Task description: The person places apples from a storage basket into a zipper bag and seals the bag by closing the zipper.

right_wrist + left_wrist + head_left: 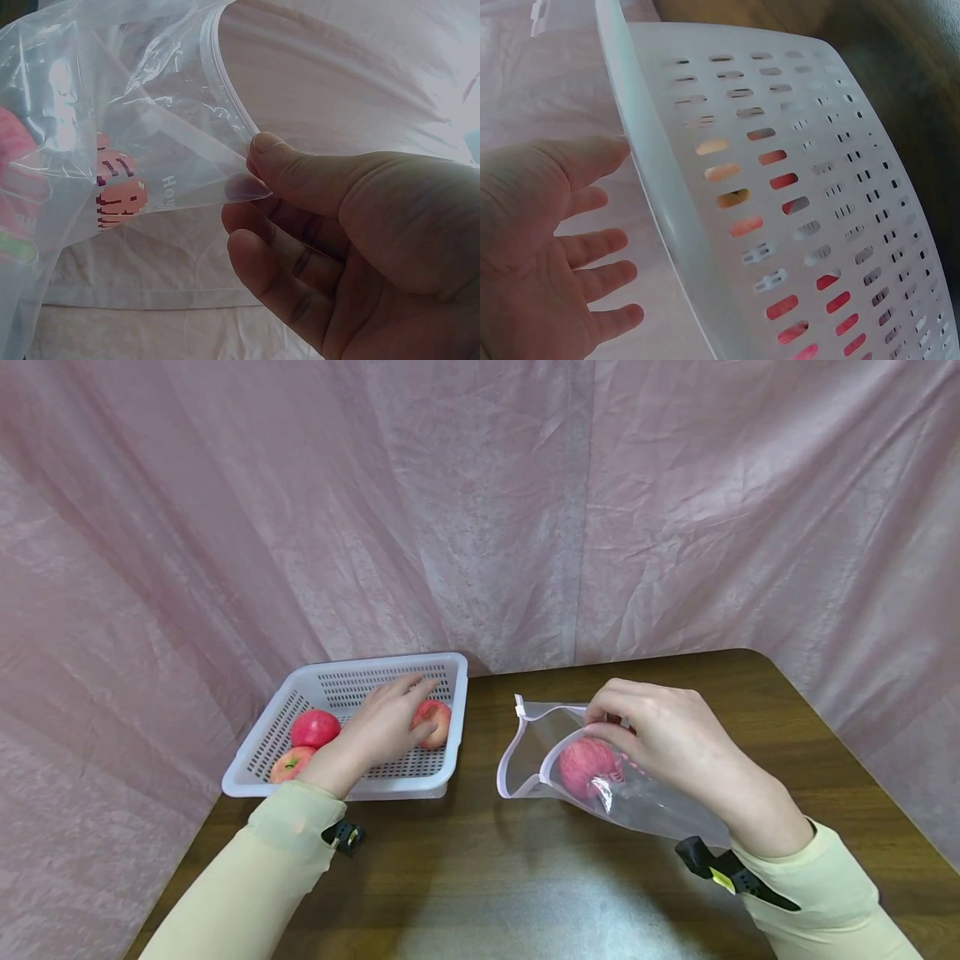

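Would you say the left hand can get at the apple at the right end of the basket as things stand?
Probably yes: the left hand is already inside the open-topped basket, fingers straight and resting on that apple, with nothing between them.

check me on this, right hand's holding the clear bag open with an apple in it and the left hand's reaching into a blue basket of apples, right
Only the colour is wrong: the basket is white, as the head view shows. The right hand does hold the clear bag with an apple inside, and the left hand reaches among the basket's apples.

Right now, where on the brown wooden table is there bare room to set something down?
Bare wood lies between the white slotted plastic basket and the clear plastic zip bag, along the near edge between both sleeves, and at the far right corner. The basket holds three red apples and the left hand.
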Demonstrator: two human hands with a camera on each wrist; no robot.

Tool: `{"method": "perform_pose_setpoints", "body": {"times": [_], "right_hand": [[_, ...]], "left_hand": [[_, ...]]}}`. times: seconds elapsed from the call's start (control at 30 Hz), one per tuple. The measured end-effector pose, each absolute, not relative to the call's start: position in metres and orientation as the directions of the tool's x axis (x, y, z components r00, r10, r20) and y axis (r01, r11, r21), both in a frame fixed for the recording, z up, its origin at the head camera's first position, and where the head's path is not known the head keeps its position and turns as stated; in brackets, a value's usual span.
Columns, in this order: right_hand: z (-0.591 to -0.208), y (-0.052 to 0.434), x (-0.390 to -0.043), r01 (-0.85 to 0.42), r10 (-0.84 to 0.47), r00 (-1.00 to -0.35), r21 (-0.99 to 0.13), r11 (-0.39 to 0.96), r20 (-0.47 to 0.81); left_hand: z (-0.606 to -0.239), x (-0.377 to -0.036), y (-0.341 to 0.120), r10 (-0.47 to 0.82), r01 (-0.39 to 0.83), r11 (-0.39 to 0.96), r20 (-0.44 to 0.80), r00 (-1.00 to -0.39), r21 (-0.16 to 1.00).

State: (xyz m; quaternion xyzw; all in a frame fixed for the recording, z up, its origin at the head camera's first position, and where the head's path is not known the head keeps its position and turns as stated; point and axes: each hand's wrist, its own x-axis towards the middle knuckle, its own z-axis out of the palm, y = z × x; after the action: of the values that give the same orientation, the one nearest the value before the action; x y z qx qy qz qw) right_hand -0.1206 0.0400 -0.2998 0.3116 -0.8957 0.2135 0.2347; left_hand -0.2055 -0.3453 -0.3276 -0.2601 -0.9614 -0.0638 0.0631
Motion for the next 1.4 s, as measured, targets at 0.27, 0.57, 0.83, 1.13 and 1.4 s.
{"method": "perform_pose_setpoints", "body": {"times": [0.27,0.57,0.83,1.13,1.4], "right_hand": [[-0.3,0.039,-0.122,-0.663,-0.46,-0.691,-0.234,0.712,0.558],[-0.301,0.037,-0.122,-0.672,-0.464,-0.683,-0.236,0.702,0.564],[-0.299,0.036,-0.12,-0.664,-0.46,-0.696,-0.249,0.705,0.552],[-0.299,0.036,-0.12,-0.663,-0.458,-0.697,-0.255,0.704,0.552],[-0.299,0.036,-0.12,-0.659,-0.456,-0.703,-0.258,0.707,0.546]], "left_hand": [[-0.326,-0.214,-0.343,0.475,0.48,0.876,0.076,-0.877,0.054],[-0.327,-0.223,-0.342,0.456,0.455,0.89,-0.015,-0.89,0.027],[-0.327,-0.229,-0.342,0.427,0.428,0.904,-0.098,-0.899,0.007],[-0.33,-0.237,-0.343,0.389,0.386,0.921,-0.159,-0.908,0.046],[-0.333,-0.241,-0.343,0.382,0.373,0.924,-0.215,-0.899,0.08]]}}
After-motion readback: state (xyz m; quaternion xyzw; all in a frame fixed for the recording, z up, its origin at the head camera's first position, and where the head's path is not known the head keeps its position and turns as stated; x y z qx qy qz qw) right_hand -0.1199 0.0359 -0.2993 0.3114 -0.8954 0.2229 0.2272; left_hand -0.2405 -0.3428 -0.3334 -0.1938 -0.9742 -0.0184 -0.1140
